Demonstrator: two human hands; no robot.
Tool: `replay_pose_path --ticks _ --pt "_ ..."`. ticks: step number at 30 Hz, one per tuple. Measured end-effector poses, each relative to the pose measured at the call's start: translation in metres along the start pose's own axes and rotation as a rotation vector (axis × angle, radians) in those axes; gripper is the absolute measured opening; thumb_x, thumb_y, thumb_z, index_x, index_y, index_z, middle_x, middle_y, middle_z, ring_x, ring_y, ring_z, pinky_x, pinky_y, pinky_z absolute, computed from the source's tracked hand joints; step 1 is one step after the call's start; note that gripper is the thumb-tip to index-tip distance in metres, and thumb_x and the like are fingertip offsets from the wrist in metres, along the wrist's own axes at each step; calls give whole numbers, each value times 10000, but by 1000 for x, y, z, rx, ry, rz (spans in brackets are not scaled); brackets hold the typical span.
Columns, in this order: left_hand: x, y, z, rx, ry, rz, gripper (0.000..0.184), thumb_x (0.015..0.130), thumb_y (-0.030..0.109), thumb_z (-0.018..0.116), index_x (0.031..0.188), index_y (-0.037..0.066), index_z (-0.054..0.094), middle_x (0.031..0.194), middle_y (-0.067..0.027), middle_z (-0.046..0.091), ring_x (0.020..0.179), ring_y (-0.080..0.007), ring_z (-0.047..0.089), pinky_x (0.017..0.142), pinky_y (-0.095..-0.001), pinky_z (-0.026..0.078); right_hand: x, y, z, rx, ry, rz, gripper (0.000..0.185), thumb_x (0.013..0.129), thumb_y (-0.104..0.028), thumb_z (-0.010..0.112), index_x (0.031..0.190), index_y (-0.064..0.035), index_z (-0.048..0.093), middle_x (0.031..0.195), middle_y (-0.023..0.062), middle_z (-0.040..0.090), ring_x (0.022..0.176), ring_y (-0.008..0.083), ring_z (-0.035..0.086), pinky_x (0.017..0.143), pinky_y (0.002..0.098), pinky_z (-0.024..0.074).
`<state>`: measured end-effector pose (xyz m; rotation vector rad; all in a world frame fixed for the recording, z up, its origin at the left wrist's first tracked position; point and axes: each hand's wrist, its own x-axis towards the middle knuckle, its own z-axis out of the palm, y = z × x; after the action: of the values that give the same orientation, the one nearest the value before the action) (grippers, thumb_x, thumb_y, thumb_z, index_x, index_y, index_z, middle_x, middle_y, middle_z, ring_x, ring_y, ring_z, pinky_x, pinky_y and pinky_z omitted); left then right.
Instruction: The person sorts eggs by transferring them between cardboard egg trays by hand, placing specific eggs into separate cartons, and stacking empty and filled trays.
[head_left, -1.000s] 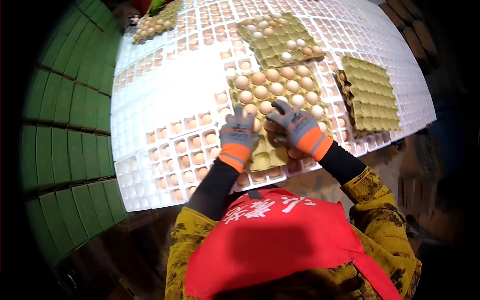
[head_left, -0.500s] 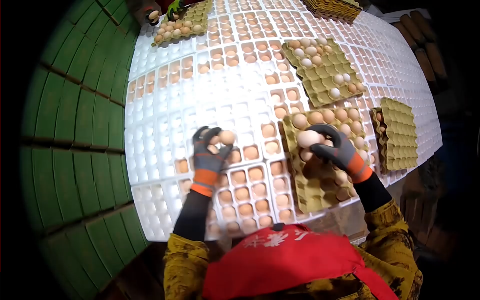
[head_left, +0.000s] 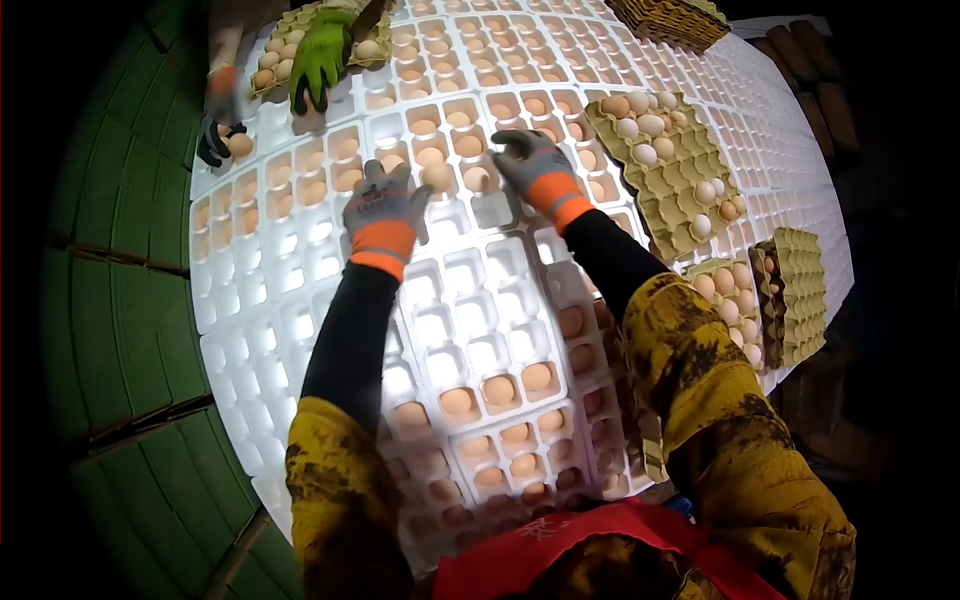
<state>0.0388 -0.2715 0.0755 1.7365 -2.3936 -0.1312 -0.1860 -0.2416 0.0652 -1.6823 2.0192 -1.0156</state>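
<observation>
My left hand (head_left: pixel 383 208), in a grey and orange glove, is over the white foam trays (head_left: pixel 455 270) with its fingers apart. A light brown egg (head_left: pixel 437 177) lies just right of its thumb and fingertips, at a tray cell. My right hand (head_left: pixel 537 172) is further right, fingers parted and pointing left, with nothing visible between them. Another egg (head_left: pixel 477 179) sits in a cell by its thumb. More eggs fill the cells beyond both hands, while several cells nearer me hold none.
A pulp tray (head_left: pixel 665 180) with white and brown eggs lies to the right. Beyond my right forearm are another egg-filled tray (head_left: pixel 728 285) and tilted pulp trays (head_left: pixel 800 295). A co-worker's green glove (head_left: pixel 322 55) and dark glove (head_left: pixel 215 140) are at the upper left. Green boxes (head_left: pixel 140 340) stand left.
Both hands have moved away from me to the further cells; the right hand has left the pulp tray. The eggs earlier in my hands are no longer between my fingers.
</observation>
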Motion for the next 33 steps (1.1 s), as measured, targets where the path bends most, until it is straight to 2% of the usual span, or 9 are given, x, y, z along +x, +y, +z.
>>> replay_pose_path --ticks 2,5,10,14,18,22,28,32,33 --pt "-3 -18 2 62 2 46 424 880 410 645 1260 223 623 1089 -130 602 1018 -306 619 835 -417 520 5 1 -23 528 -211 469 336 896 -249 643 1212 -138 665 824 37 674 641 137 643 523 268 516" --pt "-5 -36 5 -406 291 60 394 902 222 629 1288 148 606 1193 -130 601 1040 -312 606 909 -397 491 11 12 -36 703 -93 398 300 904 -150 646 1202 -124 669 830 2 662 637 92 610 499 249 501" --pt "-8 -85 46 -179 452 71 412 892 168 566 1304 191 583 1282 -77 574 1267 -258 472 1090 -473 311 19 79 -21 -168 34 -325 346 920 -222 558 1250 -135 617 1180 146 635 1067 320 615 906 362 498" --pt "1 -113 58 -328 176 183 445 879 196 575 1322 162 572 1332 -120 574 1267 -307 497 1075 -458 341 -1 36 -96 157 -9 -201 368 919 -276 596 1257 -134 630 1122 105 690 1000 267 665 880 332 521" --pt "-26 -54 6 -334 526 256 440 893 250 677 1285 66 605 1331 -155 570 1108 -313 607 957 -403 468 -80 -8 -229 267 -89 -78 292 954 -132 598 1237 -69 639 1178 47 679 1043 108 622 897 255 497" --pt "-133 86 -62 -868 79 258 398 871 120 700 1255 56 619 1151 -65 624 967 -155 576 880 -298 475 -194 -11 -305 96 -440 148 288 898 -91 655 1185 -91 670 1075 43 693 960 137 645 861 305 522" --pt "-249 247 -73 -464 -161 686 542 736 273 781 1213 82 609 1145 -164 587 1004 -337 588 839 -404 494 -281 43 -274 -483 -406 -441 462 767 -247 724 1207 -188 594 1099 41 602 985 246 555 830 388 447" --pt "-259 265 -47 -604 -112 495 412 773 197 730 1142 65 605 1084 -132 604 949 -283 602 834 -357 499 -288 50 -288 99 -287 -126 442 799 -183 683 1232 -139 603 1105 42 616 971 247 598 838 372 498" --pt "-258 263 -49 -798 -71 420 380 787 180 711 1130 60 602 1072 -116 608 937 -262 605 829 -347 501 -291 52 -296 581 -244 281 424 824 -123 634 1240 -56 593 1085 78 648 953 226 629 884 388 504"
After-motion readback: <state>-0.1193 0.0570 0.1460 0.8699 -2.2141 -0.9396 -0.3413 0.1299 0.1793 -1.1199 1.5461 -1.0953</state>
